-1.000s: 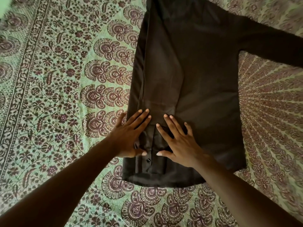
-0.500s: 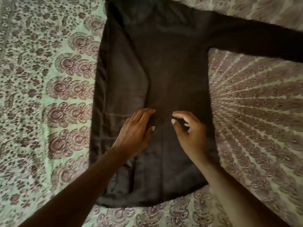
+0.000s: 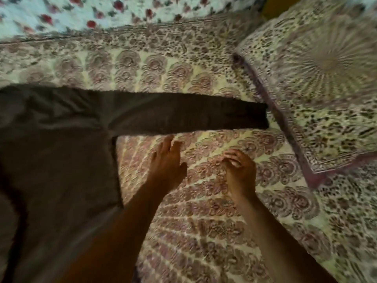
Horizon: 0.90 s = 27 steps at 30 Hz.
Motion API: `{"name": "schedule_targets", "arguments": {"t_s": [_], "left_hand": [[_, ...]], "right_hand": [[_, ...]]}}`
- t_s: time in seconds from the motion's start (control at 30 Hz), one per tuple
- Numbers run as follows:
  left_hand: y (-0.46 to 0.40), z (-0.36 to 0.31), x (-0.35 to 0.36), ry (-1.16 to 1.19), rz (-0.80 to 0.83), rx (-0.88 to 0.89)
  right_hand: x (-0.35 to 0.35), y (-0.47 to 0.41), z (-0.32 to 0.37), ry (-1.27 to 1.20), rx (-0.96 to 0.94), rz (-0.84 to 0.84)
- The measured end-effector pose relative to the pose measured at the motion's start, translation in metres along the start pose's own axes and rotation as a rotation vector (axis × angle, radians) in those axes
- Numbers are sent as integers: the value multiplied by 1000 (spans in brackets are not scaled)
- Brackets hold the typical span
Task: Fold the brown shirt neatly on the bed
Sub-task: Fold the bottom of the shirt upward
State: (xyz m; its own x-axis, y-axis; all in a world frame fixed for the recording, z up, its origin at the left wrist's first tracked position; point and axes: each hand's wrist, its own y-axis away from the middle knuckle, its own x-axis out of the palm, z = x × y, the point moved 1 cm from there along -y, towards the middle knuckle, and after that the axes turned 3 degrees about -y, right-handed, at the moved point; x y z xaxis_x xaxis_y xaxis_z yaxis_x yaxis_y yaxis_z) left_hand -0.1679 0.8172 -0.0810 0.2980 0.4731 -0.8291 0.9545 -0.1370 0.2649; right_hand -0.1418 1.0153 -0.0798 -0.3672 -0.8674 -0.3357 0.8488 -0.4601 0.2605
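Both hands had left the brown shirt (image 3: 57, 170); left hand (image 3: 166, 166) spread, right hand (image 3: 239, 170) loosely curled, empty, over the bed (image 3: 204, 231) below the outstretched sleeve (image 3: 183, 115).

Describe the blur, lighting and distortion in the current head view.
Head view: motion blur smears everything, worst on the pillow and floral cloth up top; dim, soft light, no glare; the brown shirt reads nearly black, folds barely visible; both hands soft-edged; wide-angle bending at the edges.
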Motion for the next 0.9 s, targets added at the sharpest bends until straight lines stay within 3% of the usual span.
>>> {"name": "schedule_targets", "arguments": {"t_s": [0.2,0.33,0.5,0.67,0.77,0.87,0.9], "left_hand": [[-78,-28,20,-143,137,-52],[-78,-10,31,-135,116,-30],[-78,-8,35,-105,72,-39],[-76,-6,31,12,113,-18],[-77,-4,14,444,62,8],[-70,6,-22,1084,-146,-256],[-63,18,-33,1275,-130,-354]], "right_hand": [[-29,-115,13,180,59,-317],[-27,-161,23,272,206,-422],[7,-188,33,14,206,-348],[38,-163,39,-96,53,-130],[50,-123,50,-35,-182,-22],[66,-71,60,219,-561,86],[78,-51,59,312,-661,148]]}}
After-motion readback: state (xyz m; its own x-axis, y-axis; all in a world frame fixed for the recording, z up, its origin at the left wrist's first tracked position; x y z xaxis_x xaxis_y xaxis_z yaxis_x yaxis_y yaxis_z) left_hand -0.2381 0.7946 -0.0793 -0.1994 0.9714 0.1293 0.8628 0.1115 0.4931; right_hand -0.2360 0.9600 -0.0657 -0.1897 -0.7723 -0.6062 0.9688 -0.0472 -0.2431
